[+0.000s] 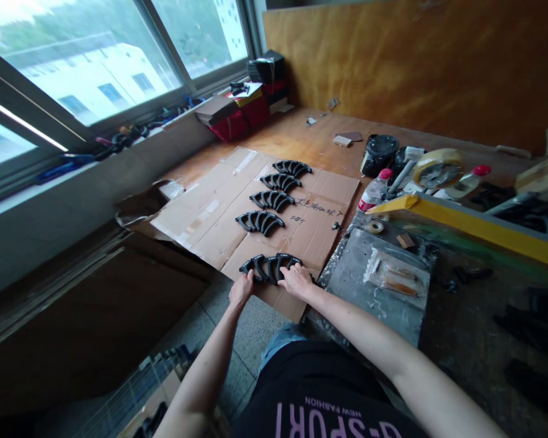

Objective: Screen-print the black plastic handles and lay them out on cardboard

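**Touching From Both Sides**

At left, a flattened cardboard sheet is lying over a wooden counter. A person's left hand is touching the left end of the nearest row of black curved pieces, its grip curling narrow; whether it is pinching, one cannot tell. The row is lying on the cardboard between the hands, arching away from the body, its long axis running left to right; neither hand is standing nearer. The right hand is covering the right portion, fingers bending, slightly parted, its hold also unclear. Four similar rows are fanning out beyond. Farther right, a clear packet is resting on a grey board.
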Available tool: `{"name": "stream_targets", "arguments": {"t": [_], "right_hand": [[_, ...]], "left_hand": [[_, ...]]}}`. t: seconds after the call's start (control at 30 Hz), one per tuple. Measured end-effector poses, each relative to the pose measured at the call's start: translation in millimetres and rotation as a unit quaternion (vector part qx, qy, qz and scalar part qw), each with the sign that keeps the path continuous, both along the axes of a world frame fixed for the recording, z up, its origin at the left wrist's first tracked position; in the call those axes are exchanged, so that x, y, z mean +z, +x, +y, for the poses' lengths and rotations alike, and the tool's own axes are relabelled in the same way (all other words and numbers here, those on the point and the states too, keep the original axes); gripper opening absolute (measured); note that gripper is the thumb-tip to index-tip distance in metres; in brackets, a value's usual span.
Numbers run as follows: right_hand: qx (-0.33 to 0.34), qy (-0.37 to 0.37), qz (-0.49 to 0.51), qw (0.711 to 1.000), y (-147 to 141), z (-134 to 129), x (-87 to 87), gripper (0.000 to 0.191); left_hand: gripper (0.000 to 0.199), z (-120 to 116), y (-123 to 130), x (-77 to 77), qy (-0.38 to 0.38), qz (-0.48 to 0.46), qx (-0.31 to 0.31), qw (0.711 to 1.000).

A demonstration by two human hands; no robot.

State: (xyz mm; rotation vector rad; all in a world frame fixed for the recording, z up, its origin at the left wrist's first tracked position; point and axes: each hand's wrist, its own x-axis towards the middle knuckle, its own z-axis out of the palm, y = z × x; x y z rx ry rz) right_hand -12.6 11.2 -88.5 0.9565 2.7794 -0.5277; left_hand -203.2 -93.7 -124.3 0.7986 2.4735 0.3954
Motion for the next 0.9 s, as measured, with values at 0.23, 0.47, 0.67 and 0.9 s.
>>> {"name": "stream_targets", "arguments": {"t": [0.23, 0.47, 0.67, 0.9], "right_hand": [[0.019, 0.013, 0.036, 0.999, -10, -6, 5.1, 0.027], [-0.006, 0.008, -0.002, 1.0, -26, -7, -5.1, 0.029], [-0.034, -0.006, -0.011, 0.999, -18, -1, -4.9, 0.034], [-0.007, -0.047, 0.005, 0.999, -22, -1, 0.3, 0.036]], "left_hand": [[0.043, -7, 25, 8.2, 0.039, 0.09, 0.004, 0.995], [0.043, 8, 48, 4.8, 0.059, 0.128, -0.08, 0.987], [0.038, -8, 39, 6.5, 0.053, 0.141, -0.075, 0.986], [0.041, -2, 47, -1.3, 0.068, 0.154, -0.118, 0.979]]}}
